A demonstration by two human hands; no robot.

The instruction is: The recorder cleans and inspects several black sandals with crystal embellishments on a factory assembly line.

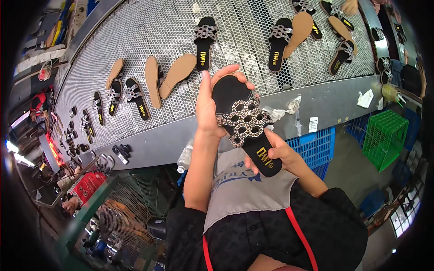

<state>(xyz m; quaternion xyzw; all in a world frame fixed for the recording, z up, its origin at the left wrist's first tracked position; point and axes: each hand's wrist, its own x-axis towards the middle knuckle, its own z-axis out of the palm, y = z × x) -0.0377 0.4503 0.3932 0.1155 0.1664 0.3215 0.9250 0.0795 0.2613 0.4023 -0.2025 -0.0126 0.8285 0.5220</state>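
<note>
A black slide sandal with a rhinestone-studded cutout strap is held up in front of me, its insole facing up. My left hand wraps round its toe end, thumb on one side and fingertips curling over the far edge. At the heel end my right hand grips the sole, thumb on top beside the gold print. Just beyond my left hand, a similar sandal lies on the perforated metal conveyor. The sandal's underside is hidden from view.
More sandals lie on the conveyor, some with tan soles up. A grey metal ledge edges it. A plastic bottle, blue crate, green crate and caged fan are nearby. Another person's hand shows at far right.
</note>
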